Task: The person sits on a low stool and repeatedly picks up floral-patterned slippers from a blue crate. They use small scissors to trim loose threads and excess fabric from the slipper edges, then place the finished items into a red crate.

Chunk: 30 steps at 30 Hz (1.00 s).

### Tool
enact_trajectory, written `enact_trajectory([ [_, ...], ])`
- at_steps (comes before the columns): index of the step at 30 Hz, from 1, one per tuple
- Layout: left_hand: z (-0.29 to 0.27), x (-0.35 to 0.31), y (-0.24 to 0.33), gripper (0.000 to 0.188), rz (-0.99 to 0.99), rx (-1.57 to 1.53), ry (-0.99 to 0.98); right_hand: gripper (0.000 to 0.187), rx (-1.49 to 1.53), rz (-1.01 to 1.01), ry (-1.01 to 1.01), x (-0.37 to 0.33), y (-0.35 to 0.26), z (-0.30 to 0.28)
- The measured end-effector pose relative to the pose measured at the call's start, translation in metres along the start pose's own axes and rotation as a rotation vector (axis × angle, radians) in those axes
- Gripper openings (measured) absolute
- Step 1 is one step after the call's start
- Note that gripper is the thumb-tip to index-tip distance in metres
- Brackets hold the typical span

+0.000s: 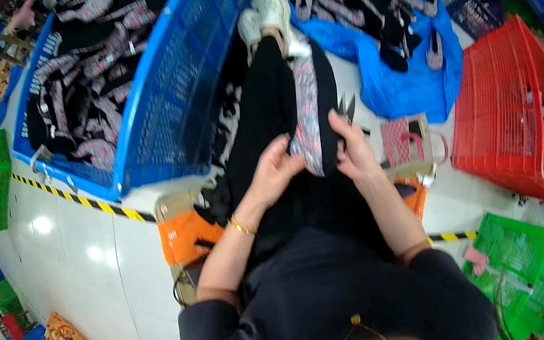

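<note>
Across my black-trousered legs lies a long fabric piece point(307, 102) with a mottled pink-and-grey pattern. Dark cloth borders it, and I cannot tell where the piece ends and my trousers begin. My left hand point(276, 175) is closed at its near left edge, thumb and fingers pinching the cloth. On the other side, my right hand point(354, 149) is closed around small dark scissors point(347, 107), whose pointed blades stick up past the fingers. That hand's lower fingers also touch the fabric's right side. The scissors' handles are hidden in the palm.
A big blue crate point(162, 102) at the left holds similar black-and-patterned pieces. More lie on a blue plastic sheet point(412, 98) at far right. A red basket point(495, 116) and green crates point(518, 243) stand right. A pink box point(401, 140) sits beside my right hand.
</note>
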<state>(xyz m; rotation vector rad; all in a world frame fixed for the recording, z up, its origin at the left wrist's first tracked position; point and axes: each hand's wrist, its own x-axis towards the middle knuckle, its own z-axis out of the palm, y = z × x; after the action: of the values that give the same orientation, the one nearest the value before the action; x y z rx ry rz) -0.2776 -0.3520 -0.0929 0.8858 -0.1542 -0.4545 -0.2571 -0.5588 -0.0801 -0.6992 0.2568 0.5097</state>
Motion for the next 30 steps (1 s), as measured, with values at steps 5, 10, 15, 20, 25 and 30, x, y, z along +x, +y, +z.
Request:
enact_trajectory([
  [5,0.006,0.015,0.019,0.046,-0.044,0.233,-0.013,0.039,-0.263,-0.387,0.132,0.0,-0.03,0.036],
  [10,0.004,0.029,0.03,0.049,-0.158,0.175,0.015,0.04,-0.549,-0.5,0.195,-0.006,-0.034,0.047],
  [15,0.021,0.047,0.025,0.032,-0.12,0.413,0.036,0.031,-0.724,-0.537,0.351,0.006,-0.012,0.019],
  [20,0.031,0.065,0.054,0.03,-0.056,0.22,0.182,0.033,-0.742,-0.383,0.3,-0.02,-0.017,0.02],
  [25,0.033,0.067,0.039,0.037,0.037,0.039,0.239,0.022,-0.72,-0.267,0.262,-0.016,0.015,0.038],
  [30,0.012,0.055,0.039,0.059,0.148,-0.018,0.163,0.024,-0.718,-0.321,0.248,-0.044,0.021,0.024],
])
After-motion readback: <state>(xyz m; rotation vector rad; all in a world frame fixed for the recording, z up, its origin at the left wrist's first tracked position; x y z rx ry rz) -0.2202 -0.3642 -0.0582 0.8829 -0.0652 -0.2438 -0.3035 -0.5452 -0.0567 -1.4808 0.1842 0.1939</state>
